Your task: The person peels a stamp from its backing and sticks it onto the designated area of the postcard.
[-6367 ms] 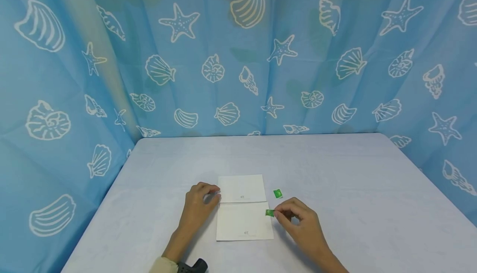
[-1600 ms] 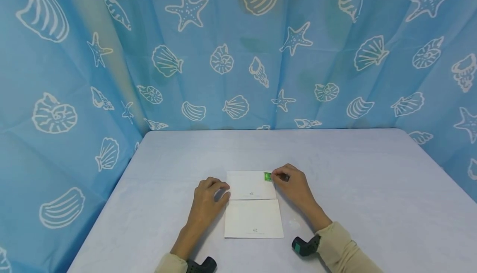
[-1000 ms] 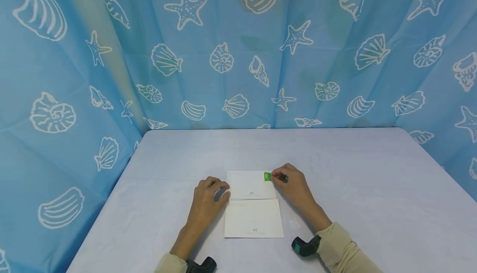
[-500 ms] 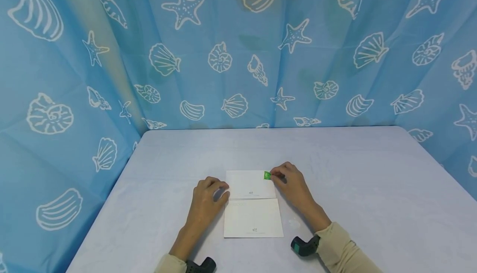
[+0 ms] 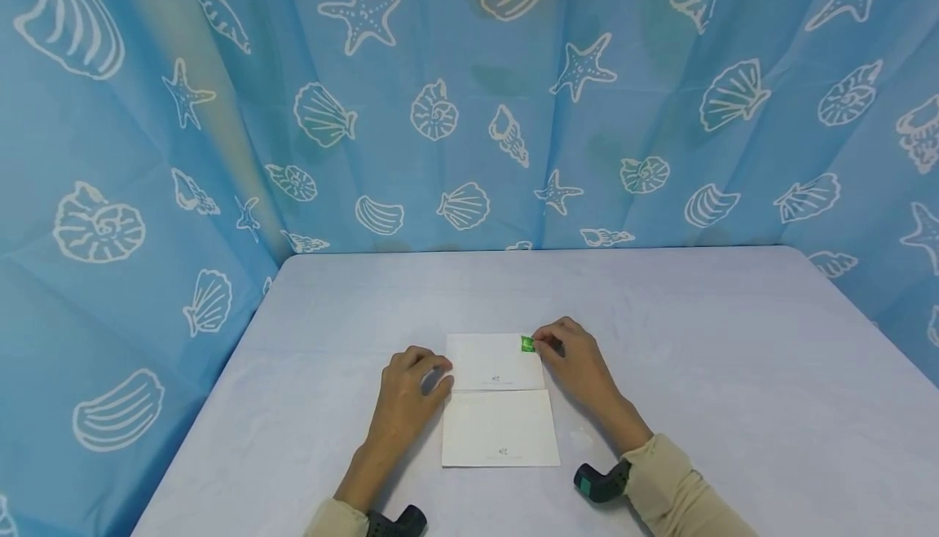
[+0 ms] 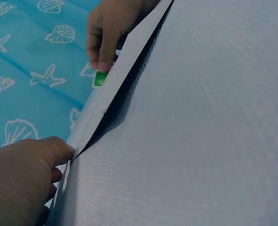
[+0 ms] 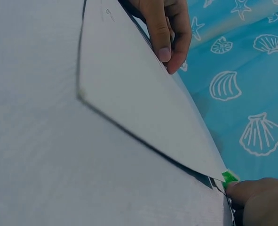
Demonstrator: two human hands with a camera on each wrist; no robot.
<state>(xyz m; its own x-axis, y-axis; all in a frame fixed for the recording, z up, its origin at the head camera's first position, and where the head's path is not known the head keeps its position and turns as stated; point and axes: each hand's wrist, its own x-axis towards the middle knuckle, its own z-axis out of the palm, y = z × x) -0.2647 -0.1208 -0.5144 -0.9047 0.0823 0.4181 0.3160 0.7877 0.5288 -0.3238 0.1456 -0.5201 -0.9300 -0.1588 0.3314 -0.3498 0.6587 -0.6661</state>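
Two white cards lie end to end on the table, each with a small printed mark: the far card (image 5: 493, 359) and the near card (image 5: 500, 429). My right hand (image 5: 575, 358) pinches a small green stamp (image 5: 527, 344) by its right side, at the far card's top right corner. The left wrist view shows the white border of the stamp (image 6: 99, 79) under the right fingertips. My left hand (image 5: 409, 394) rests at the left edge of the cards, near where they meet, thumb and forefinger apart. Whether the stamp lies flat on the card cannot be told.
The white-covered table (image 5: 697, 341) extends around both cards. A blue curtain (image 5: 440, 113) with shell and starfish prints hangs behind it and along the sides. Black wrist cameras sit at both wrists, the right camera (image 5: 601, 484) near the near card.
Earlier my right hand held a green stamp by the near card, with another on the table; now one shows, at the far card's corner. Lately it has only tilted slightly; my left hand stays put.
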